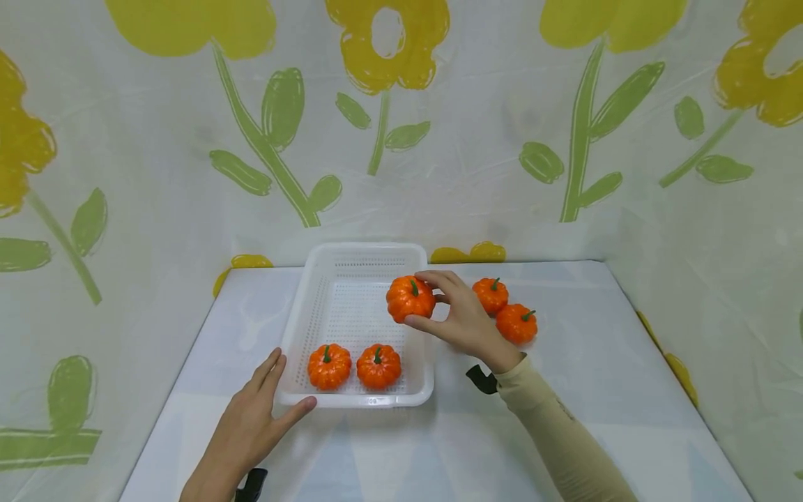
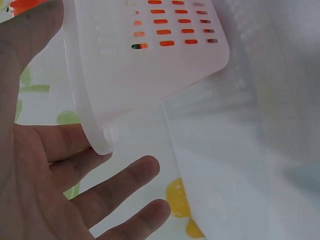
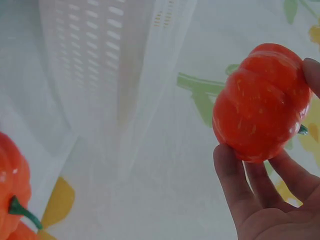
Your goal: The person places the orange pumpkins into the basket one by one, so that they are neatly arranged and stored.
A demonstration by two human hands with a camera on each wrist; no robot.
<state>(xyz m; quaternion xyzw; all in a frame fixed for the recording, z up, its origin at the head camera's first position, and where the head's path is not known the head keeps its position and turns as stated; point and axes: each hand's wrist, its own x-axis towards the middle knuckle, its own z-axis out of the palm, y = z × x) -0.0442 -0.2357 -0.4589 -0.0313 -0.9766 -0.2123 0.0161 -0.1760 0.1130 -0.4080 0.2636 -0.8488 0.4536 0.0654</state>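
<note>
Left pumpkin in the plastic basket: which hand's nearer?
Left. Left hand is at the basket rim, near-left of that pumpkin; right hand is farther right, holding another pumpkin.

orange pumpkins with green stems, white basket, yellow-and-green flower-patterned backdrop

A glossy orange pumpkin, green stem showing, is pinched between the thumb and fingers of a right hand at the right side of a white perforated plastic basket. Two matching pumpkins sit side by side inside, stems up, by the near wall. Another two lookalikes lie close together outside, to the right. A left hand, fingers spread, touches the basket's near left corner.
</note>
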